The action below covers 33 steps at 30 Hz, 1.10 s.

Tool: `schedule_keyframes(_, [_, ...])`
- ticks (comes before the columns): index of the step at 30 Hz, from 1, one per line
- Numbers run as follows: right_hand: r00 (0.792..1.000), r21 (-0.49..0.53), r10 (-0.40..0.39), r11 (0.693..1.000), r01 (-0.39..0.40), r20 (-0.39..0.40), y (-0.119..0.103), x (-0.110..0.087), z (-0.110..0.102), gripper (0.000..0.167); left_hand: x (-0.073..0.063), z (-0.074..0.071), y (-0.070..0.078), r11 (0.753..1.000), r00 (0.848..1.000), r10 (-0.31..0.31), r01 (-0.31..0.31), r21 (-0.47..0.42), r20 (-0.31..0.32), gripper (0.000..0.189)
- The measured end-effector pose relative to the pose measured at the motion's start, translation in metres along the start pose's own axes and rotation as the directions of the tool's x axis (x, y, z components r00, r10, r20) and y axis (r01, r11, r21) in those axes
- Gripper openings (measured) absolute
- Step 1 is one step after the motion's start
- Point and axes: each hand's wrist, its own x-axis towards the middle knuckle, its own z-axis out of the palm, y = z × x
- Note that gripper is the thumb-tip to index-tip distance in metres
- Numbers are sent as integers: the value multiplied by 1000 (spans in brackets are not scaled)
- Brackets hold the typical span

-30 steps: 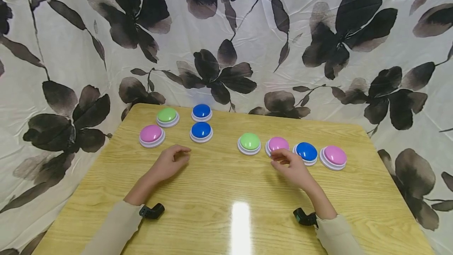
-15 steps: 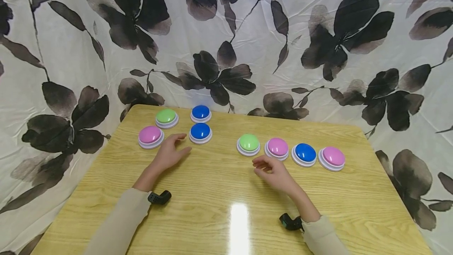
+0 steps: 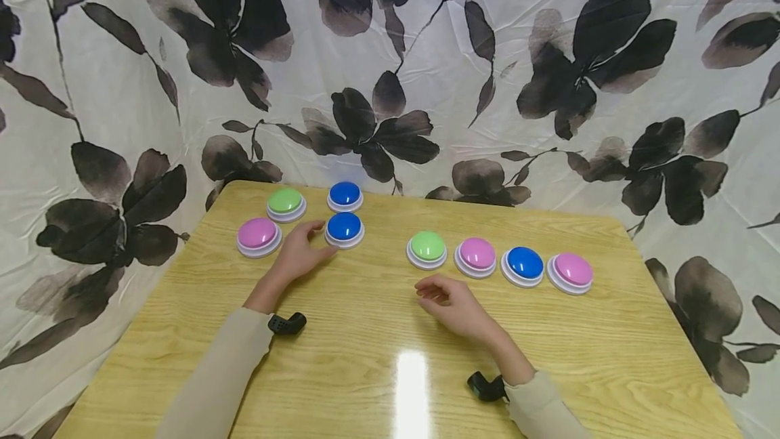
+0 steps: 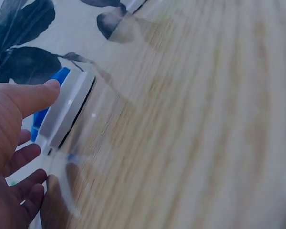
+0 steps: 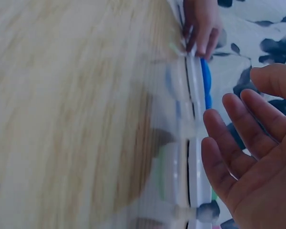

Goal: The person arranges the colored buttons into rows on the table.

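In the head view my left hand (image 3: 297, 254) is at the nearer of two blue push buttons (image 3: 344, 226) with white bases. Its thumb reaches the front edge of that base and its fingers lie along the left side, spread apart. The left wrist view has the thumb overlapping the button's white base (image 4: 69, 112), with the other fingers below. My right hand (image 3: 453, 307), fingers relaxed and holding nothing, is over the table in front of a green push button (image 3: 427, 246). The right wrist view shows its palm (image 5: 267, 191) and loosely bent fingers.
Behind the nearer blue button stands another blue button (image 3: 344, 194). Left of them are a green button (image 3: 285, 201) and a pink button (image 3: 256, 233). To the right, a pink (image 3: 477, 254), a blue (image 3: 525, 263) and another pink button (image 3: 573, 269) form a row. Floral cloth (image 3: 390, 53) hangs behind the table (image 3: 365, 358).
My left hand has moved forward and right to the nearer blue button. My right hand has drawn left, away from the pink and blue buttons. The buttons stay in place.
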Motion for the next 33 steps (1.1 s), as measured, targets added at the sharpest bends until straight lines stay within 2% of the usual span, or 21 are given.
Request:
schedule_keyframes(10, [999,-9,4,1000,-3,33,-1,2,10,23,14,7,0,1000,1000,-1,1,2,10,75])
schedule_keyframes(22, [998,1,-4,1000,4,66,-2,6,17,26,28,9,-2,999,999,38,-38,-3,20,83])
schedule_keyframes(33, [996,0,14,1000,-14,88,-1,14,22,26,38,10,-2,997,996,52,-57,60,68,88])
